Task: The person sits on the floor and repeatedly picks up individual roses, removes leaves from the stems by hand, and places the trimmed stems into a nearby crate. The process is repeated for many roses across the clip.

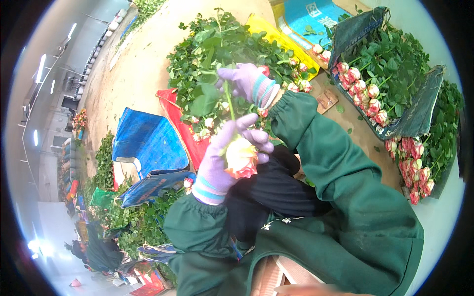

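Observation:
In a purple knit glove, my left hand [222, 159] holds a cream rose with pink petal edges [241, 157] just below its bloom. The stem runs up and away to my right hand [246, 83], gloved alike, whose fingers are closed around the leafy stem near its upper leaves. Beneath both hands lies a large heap of cut roses [185, 63], their green foliage pointing away and several pink-and-white blooms on the near side. The right fingertips are partly hidden by leaves.
Green wraps of bundled roses [392, 70] stand at the right. Yellow sheeting [285, 44] and a blue sack [314, 18] lie beyond the heap. Red sheeting [181, 125] and a blue tarp [148, 140] are at the left. Farther left, a person [100, 251] is among more roses.

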Demonstrator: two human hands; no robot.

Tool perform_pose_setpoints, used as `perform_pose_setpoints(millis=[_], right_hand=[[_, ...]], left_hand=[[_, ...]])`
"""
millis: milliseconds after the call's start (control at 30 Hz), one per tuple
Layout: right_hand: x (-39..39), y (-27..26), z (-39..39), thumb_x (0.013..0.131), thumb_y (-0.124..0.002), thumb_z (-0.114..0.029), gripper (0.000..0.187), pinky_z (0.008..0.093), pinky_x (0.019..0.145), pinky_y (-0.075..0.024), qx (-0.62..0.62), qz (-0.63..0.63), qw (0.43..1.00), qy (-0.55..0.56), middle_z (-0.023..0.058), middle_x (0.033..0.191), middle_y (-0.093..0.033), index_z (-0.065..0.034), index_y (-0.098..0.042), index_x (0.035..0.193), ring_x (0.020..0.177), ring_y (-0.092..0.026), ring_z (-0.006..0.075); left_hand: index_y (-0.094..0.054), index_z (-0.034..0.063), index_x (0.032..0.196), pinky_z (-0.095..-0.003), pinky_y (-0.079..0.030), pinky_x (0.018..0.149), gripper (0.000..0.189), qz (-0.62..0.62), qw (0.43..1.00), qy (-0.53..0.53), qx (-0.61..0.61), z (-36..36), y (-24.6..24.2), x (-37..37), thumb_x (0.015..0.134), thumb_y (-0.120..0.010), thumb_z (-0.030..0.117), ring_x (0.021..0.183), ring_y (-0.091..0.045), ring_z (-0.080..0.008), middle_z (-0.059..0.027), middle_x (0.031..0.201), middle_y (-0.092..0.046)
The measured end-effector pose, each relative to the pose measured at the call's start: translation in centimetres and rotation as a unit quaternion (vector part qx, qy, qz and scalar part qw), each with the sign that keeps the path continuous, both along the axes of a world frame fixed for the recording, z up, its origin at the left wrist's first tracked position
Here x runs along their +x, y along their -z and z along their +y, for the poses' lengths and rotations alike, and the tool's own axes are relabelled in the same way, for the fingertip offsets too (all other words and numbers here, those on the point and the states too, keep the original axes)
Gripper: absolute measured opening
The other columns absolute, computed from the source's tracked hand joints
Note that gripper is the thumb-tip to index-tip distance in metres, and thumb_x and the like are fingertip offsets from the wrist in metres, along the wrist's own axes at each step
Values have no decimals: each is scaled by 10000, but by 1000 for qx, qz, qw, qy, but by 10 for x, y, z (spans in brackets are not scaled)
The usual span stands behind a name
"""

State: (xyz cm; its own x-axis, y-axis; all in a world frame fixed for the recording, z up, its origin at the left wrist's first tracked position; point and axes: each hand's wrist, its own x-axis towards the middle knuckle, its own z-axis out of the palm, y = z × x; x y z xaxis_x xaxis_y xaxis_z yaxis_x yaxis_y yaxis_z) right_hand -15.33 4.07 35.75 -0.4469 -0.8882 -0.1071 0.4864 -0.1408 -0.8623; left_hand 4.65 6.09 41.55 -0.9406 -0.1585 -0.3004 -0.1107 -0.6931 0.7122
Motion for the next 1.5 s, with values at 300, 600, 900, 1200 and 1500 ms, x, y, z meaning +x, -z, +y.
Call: perform_pose_setpoints(millis=[300,600,900,1200,1500], right_hand=[[1,-27,13,874,-600,-218,267,214,428,-414,11,83,996,29,79,830,-690,-1,-586,1029,616,-632,115],[-1,-51,29,817,-588,-146,167,242,407,-432,51,167,978,110,81,719,-683,19,-609,828,503,-594,121],[-7,-54,96,862,-623,-343,365,250,515,-500,-85,88,989,-85,96,831,-663,-3,-596,991,653,-638,149],[-6,-50,120,785,-631,-127,155,255,450,-484,-12,165,983,75,87,670,-647,20,-610,831,534,-619,138],[-25,-53,119,782,-635,-122,243,256,419,-472,-4,133,978,163,89,682,-652,20,-617,978,497,-614,129]], left_hand=[[-479,33,1251,-350,-498,719,405,30,999,-4,-25,11,14,18,948,-463,302,839,-597,-243,-103,903,-594],[-480,-15,1237,-257,-506,664,376,-13,974,7,-224,11,-10,-6,937,-513,209,757,-598,-140,-84,838,-609],[-496,-26,1166,-322,-508,771,278,50,976,11,-214,18,-11,-22,933,-481,126,817,-619,-214,-118,893,-630],[-478,-5,1232,-361,-523,790,416,26,979,48,-195,35,12,-33,960,-444,309,890,-625,-231,-150,1034,-613],[-470,-5,1252,-265,-510,652,423,56,972,53,-223,41,19,-40,964,-453,305,843,-619,-223,-118,1055,-599]])
